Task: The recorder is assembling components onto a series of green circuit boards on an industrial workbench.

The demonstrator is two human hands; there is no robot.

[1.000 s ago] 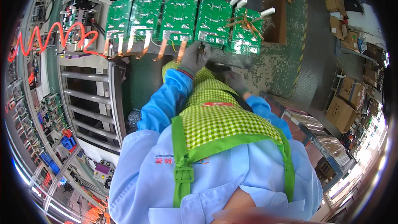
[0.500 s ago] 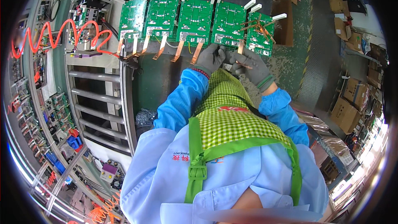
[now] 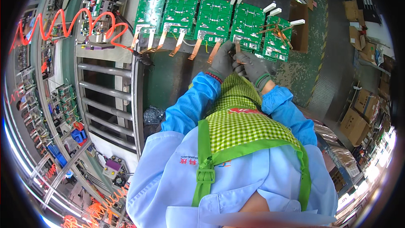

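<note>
A thin copper strip (image 3: 237,50), bright orange and upright, sits at the lower edge of the fourth green circuit board (image 3: 247,26), at 12 o'clock from the person. Left hand (image 3: 222,60) and right hand (image 3: 252,66), grey-gloved, close around it, apparently pinching; the exact grip is obscured. Loose copper strips (image 3: 276,30) lie at 1 o'clock on the dark bench (image 3: 168,76).

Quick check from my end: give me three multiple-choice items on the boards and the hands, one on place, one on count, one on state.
1. Where do both gloved hands meet?
A. at the lower edge of the fourth circuit board from the left
B. over the blue bins
C. on the metal rack

2. How many green circuit boards lie in the row?
A. three
B. five
C. eight

3. The copper strip between the hands is
A. lying untouched
B. pinched in the fingers
C. in a box

Answers: 1 A, left hand and right hand touch below that board. 2 B, five side by side. 3 B, fingers close round the copper strip.
</note>
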